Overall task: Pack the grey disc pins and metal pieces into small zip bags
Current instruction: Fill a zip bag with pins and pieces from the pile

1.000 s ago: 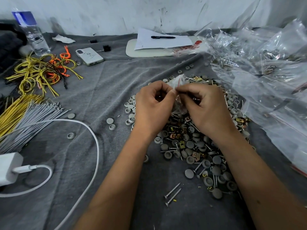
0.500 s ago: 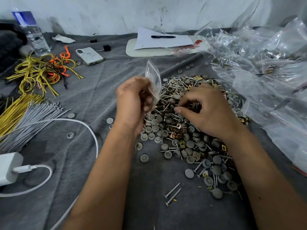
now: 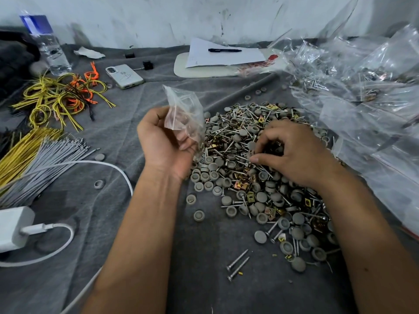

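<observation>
Head view: bare grey cloth is seen between the forearms; a small zip bag is gripped by the left hand, while the parts pile is picked at by the right hand's curled fingers.

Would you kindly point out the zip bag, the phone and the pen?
zip bag (image 3: 184, 114), head view, middle of the clear plastic
phone (image 3: 124, 76), head view, middle of its back
pen (image 3: 225, 50), head view, middle of the barrel

- Left hand: bare; no glove, ring or watch seen.
- Right hand: bare; short, unpainted nails.
- Both forearms bare up to the frame edge; no sleeve or cuff in view.
- Wrists: no band or strap.
</observation>
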`<state>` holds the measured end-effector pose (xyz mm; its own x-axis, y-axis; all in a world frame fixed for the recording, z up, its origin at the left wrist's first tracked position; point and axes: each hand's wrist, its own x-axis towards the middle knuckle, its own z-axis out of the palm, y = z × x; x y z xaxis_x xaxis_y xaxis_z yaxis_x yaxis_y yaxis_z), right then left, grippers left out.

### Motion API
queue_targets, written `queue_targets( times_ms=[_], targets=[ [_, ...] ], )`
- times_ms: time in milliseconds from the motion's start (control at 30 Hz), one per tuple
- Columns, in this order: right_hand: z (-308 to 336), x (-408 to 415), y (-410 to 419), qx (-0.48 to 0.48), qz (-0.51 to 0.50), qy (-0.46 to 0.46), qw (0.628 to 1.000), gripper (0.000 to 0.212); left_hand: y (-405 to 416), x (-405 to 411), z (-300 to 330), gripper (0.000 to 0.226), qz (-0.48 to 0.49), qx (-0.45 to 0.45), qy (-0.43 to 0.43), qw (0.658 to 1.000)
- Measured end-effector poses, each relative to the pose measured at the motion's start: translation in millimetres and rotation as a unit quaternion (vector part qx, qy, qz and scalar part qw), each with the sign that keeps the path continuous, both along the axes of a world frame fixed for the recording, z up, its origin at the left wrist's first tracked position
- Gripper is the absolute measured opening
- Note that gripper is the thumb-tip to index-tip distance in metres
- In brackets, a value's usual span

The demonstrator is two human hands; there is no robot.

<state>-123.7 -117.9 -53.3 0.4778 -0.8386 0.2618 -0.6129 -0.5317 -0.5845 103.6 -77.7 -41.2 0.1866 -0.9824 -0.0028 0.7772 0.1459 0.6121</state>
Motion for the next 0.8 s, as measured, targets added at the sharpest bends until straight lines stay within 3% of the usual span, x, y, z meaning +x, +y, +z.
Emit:
queue_targets(
  times_ms=[100,200,300,433,533,800],
  targets=[
    [-2.2,2.7,0.3,-0.015,0.000,-0.014,1.000,0.016,-4.6,1.3,-0.8,0.043,0.039,-0.023,-0.069,0.997],
    [-2.9,6.3,3.0,-0.022,-0.013,-0.108,0.994,0.012,-6.8,-6.9,-7.1,0.039,0.066,0.010,-0.245,0.967],
    [-3.8,12.3,5.1,-0.019,-0.035,-0.177,0.983,0.010,-5.8,-23.2,-13.2,0.031,0.080,0.034,-0.434,0.897],
    [-3.6,16.2,6.3,-0.018,-0.053,-0.254,0.966,0.004,-6.8,-43.1,-19.3,0.023,0.127,-0.014,-0.627,0.769],
    [-1.9,18.1,7.8,-0.030,-0.059,-0.279,0.958,0.004,-5.9,-48.8,-20.2,0.025,0.121,-0.022,-0.658,0.743],
    [-1.7,20.8,10.1,-0.116,-0.065,-0.209,0.969,0.014,-7.5,-50.2,-21.8,0.024,0.136,-0.010,-0.650,0.747]
  ],
)
